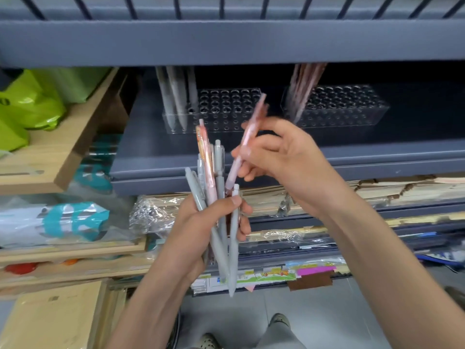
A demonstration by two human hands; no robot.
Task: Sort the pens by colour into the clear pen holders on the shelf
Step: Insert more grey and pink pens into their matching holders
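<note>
Auditor: Where is the single pink pen [247, 141], and how does it lie?

Inspector: It is in the right grip [284, 157], in front of the shelf [251, 162] and below the left clear holder [226, 109]. Its long axis slants from lower left to upper right, and the upper end points at the holder's right end. It is blurred, so I cannot tell which end carries the tip.

Auditor: State of that grip?

Inspector: The fingers are curled and pinch the pen at mid-barrel.

Auditor: And the other?

Inspector: The left grip [201, 230] is closed round a bundle of pens [219, 197], with the thumb pressed across the front. The pens stand near upright and fanned, push-buttons up and tips down. I count at least four grey and at least one pink with an orange label. They overlap, so I cannot give a firmer count.

Auditor: What is on the shelf?

Inspector: Two clear holders stand side by side and well apart. The left one has three grey pens [176, 96] upright at its left end. The right clear holder [347, 104] has a cluster of pink pens [304, 84] at its left end, leaning right. The cluster is too blurred to count.
</note>
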